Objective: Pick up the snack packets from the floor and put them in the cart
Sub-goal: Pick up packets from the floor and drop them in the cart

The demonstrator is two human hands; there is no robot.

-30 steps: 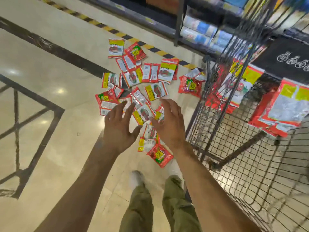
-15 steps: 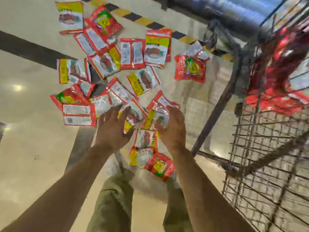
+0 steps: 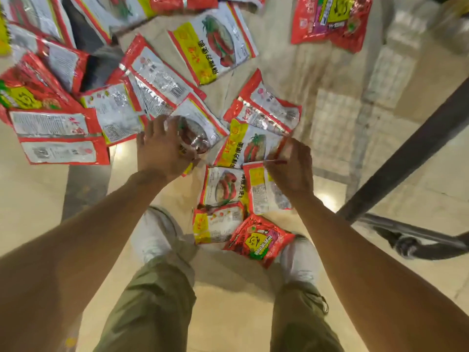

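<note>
Several red, yellow and silver snack packets lie scattered and overlapping on the shiny floor, from the top left down to my feet. My left hand [image 3: 162, 148] is down at the floor, fingers and thumb closed around a silver-and-red packet [image 3: 200, 128]. My right hand [image 3: 291, 166] pinches the top red edge of a packet with a yellow label [image 3: 264, 191]. A yellow-and-red packet [image 3: 243, 146] lies between my two hands. Only the cart's dark lower frame bar [image 3: 406, 153] and a wheel [image 3: 406, 246] show, to the right.
My white shoes [image 3: 152, 235] and olive trousers [image 3: 152, 301] stand just behind the nearest packets, and one red packet [image 3: 258, 241] lies between the shoes. Another red packet [image 3: 330, 21] lies apart at the top right. Bare cream floor [image 3: 38, 199] spreads to the left.
I have bent much lower, so the packets look far larger. Both hands dropped from hovering above the pile onto it and closed on packets. The cart basket has left the view.
</note>
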